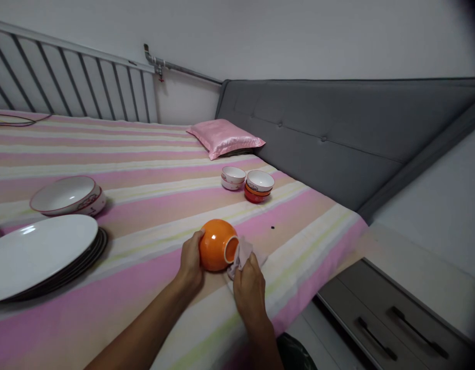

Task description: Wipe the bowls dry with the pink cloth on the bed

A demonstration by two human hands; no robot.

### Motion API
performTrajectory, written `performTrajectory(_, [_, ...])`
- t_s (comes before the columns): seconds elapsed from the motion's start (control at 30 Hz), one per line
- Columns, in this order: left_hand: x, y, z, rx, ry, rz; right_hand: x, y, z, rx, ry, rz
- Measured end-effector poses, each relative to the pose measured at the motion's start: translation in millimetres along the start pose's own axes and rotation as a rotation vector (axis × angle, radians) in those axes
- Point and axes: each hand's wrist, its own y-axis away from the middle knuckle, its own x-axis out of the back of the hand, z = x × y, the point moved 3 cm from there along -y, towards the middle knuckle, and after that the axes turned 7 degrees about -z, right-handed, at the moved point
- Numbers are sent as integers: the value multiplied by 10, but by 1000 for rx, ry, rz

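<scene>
An orange bowl (215,242) is tipped on its side above the striped bedspread, its base ring turned to the right. My left hand (192,259) grips it by the rim on the left; some fingers are hidden behind the bowl. In my right hand (250,281) is a bunched pale cloth (241,257), pressed against the bowl beside its base ring. Beyond the bowl stand a pair of stacked small white bowls (233,176) and another stack with a white bowl (260,181) over orange and red bowls (256,195).
Large white bowls (66,195) and a stack of plates (44,252) lie on the left of the bed. A pink pillow (225,137) rests near the grey headboard (318,123). A drawer cabinet (391,318) stands at the lower right, past the bed's edge.
</scene>
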Motion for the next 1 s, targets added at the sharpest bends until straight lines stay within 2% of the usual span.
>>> performTrajectory(0.3, [-6,-23,37,9,69,67,-88,52,-26,46,110,16])
performTrajectory(0.53, [-13,-22,24,4,52,14,-13,34,-84,34,68,2])
performTrajectory(0.73, [-57,39,49,23,36,-30,35,30,-101,8,80,89])
performTrajectory(1.0, [-70,62,57,7,11,-53,67,42,-122,53,37,177])
